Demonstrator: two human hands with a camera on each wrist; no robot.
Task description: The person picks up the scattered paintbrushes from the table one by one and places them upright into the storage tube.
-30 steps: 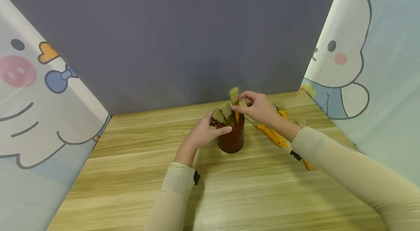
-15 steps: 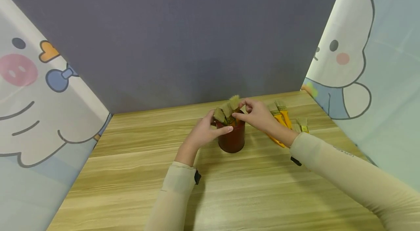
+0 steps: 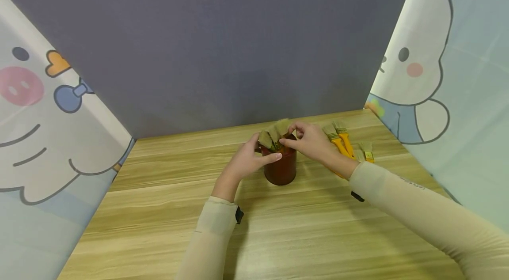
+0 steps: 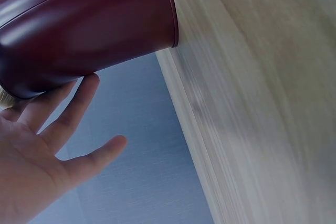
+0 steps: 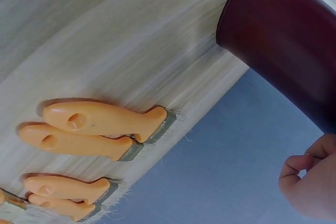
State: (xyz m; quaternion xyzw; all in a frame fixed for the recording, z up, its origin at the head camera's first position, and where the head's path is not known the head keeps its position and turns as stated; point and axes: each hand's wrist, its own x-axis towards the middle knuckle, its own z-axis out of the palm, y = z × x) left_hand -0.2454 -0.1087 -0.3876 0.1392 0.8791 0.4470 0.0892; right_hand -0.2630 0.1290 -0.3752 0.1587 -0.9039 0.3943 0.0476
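A dark red cylindrical holder stands upright on the table with several paintbrushes in it, bristles up. My left hand holds it near the rim, thumb across the front and fingers round the far left side. In the left wrist view, fingers of that hand touch the holder wall. My right hand is at the right of the rim, pinching a paintbrush just below its bristles. The handle of this brush is hidden inside the holder. The right wrist view shows the curled fingers of the right hand beside the holder.
Several orange-handled paintbrushes lie on the wooden table to the right, partly under my right forearm. Their handles show in the right wrist view. A grey panel rises behind the table; printed curtains hang at both sides.
My right hand has moved down, and the pinched paintbrush has sunk deeper into the holder, its bristles now beside the others. The left hand has kept its hold on the holder.
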